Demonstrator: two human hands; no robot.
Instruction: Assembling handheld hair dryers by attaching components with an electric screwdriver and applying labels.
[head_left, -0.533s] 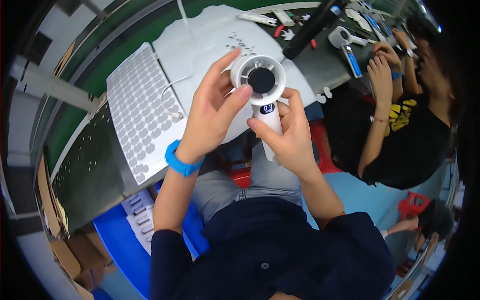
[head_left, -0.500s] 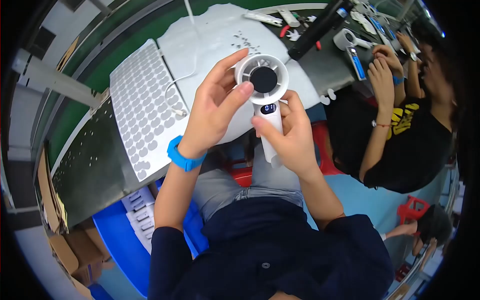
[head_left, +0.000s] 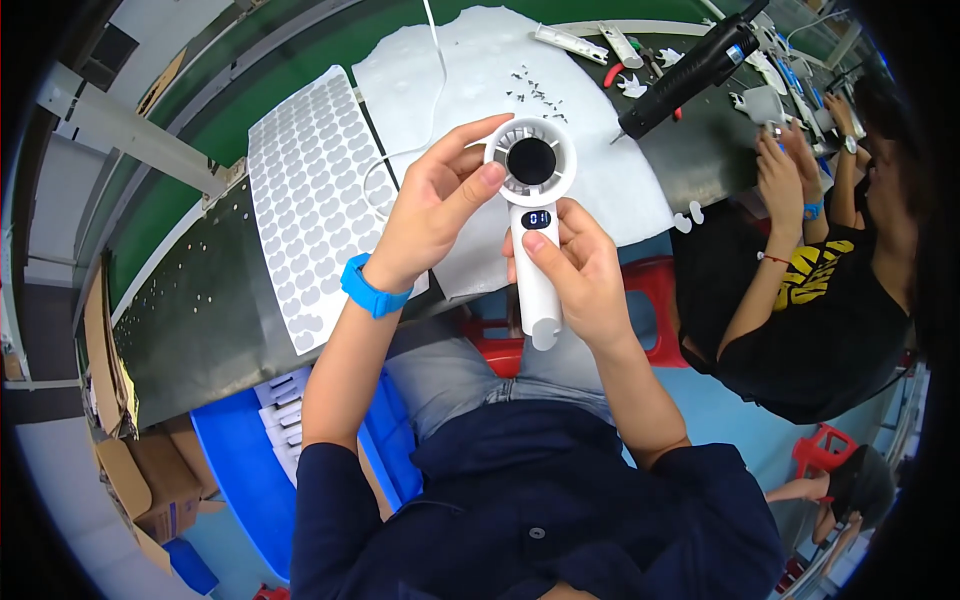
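A white handheld fan (head_left: 540, 285) is held upright over my lap, its round head up and its black hub facing me. A small lit display sits at the top of the handle. My left hand (head_left: 430, 210) grips the left rim of the fan head, thumb on the front edge and fingers behind. Around the handle, my right hand (head_left: 582, 275) is closed, its thumb pressed to the front just under the display. The fingers behind the handle are partly hidden.
A sheet of grey stickers (head_left: 310, 200) lies left of a white mat (head_left: 480, 70) bearing small dark bits (head_left: 537, 92) and a white cable (head_left: 436, 70). A black electric screwdriver (head_left: 690, 82) hangs at the right. Beside it a co-worker (head_left: 790, 310) sits. A blue bin (head_left: 225, 460) stands lower left.
My right thumb has shifted onto the front of the handle below the display. The fan stands a little straighter. The whole view has moved slightly, so the bench appears further right.
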